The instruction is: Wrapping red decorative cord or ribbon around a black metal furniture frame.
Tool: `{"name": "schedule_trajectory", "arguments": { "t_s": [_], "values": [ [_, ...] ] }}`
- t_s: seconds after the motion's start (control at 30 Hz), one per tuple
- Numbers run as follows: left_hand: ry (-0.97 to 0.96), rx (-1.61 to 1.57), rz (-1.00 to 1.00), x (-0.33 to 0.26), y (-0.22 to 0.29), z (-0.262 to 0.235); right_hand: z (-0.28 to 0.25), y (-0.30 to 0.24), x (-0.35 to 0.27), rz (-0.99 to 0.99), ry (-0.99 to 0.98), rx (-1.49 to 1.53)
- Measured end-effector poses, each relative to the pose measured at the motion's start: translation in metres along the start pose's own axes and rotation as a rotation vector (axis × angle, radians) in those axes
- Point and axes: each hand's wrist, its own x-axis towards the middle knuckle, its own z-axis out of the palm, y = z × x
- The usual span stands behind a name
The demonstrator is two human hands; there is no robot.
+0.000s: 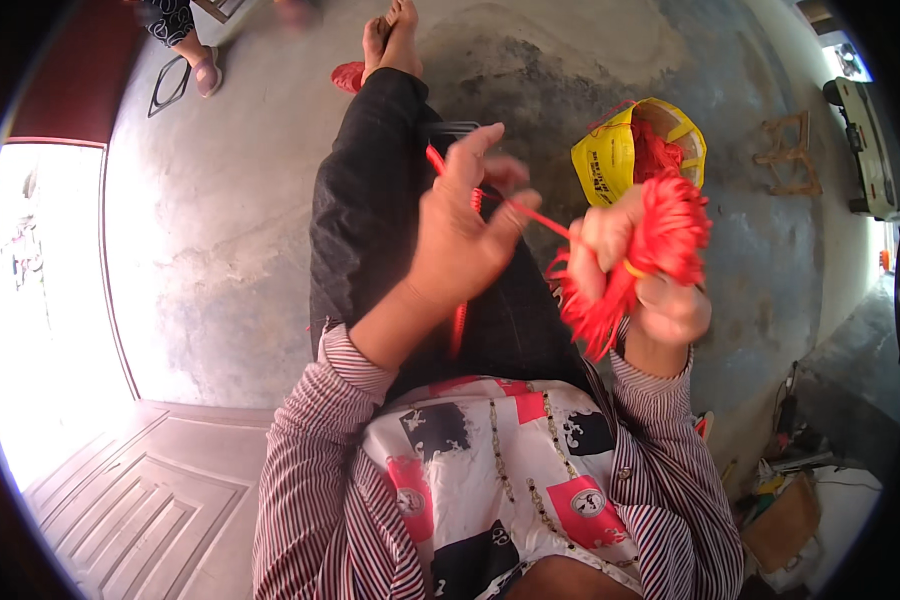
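Observation:
My right hand (660, 312) is closed around a thick bundle of red cord (672, 228), tied at its middle with a yellow band. A single strand (545, 220) runs from the bundle to my left hand (462, 225). There it passes between the thumb and the curled fingers, which are partly blurred. More red cord shows above the left hand, beside a dark flat metal piece (454, 128) over my legs. Below that hand, a narrow red braided length (459, 328) lies along my dark trousers (365, 195); its upper part is hidden behind the hand.
A yellow bag (607, 162) holding more red cord stands on the concrete floor (240, 220) to the right. Beyond it is a small wooden stool (792, 155). Another person's leg and shoe (207, 74) show at the far left. Clutter (785, 520) lies at lower right.

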Motion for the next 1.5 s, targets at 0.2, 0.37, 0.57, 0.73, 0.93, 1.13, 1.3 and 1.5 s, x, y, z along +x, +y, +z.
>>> {"name": "schedule_trajectory", "arguments": {
  "t_s": [0.2, 0.37, 0.57, 0.73, 0.93, 1.13, 1.3, 1.5],
  "values": [
    [0.114, -0.285, -0.524, 0.021, -0.068, -0.012, -0.05, 0.061, 0.046, 0.077, 0.073, -1.511],
    [0.016, 0.287, -0.253, 0.02, -0.07, -0.009, -0.047, 0.12, 0.06, -0.039, 0.178, -1.185],
    [0.124, -0.556, -0.631, 0.029, -0.001, -0.029, -0.016, 0.084, 0.042, -0.364, 0.167, -1.021],
    [-0.068, -0.705, -0.764, 0.028, -0.021, -0.027, -0.035, 0.034, 0.004, -0.222, 0.29, 0.023],
    [-0.135, -0.486, -0.991, 0.029, -0.036, -0.016, -0.028, -0.023, -0.076, -0.166, 0.096, 0.334],
    [-0.12, -0.644, -1.064, 0.025, -0.04, -0.012, -0.064, -0.016, -0.137, 0.103, 0.673, -0.214],
    [0.031, -0.045, -0.294, -0.021, -0.027, 0.003, -0.082, 0.051, -0.112, 0.242, 0.489, 0.37],
    [-0.344, -0.687, -0.45, -0.047, 0.041, 0.006, -0.018, 0.101, -0.063, 0.413, 0.166, 0.466]
  ]
}}
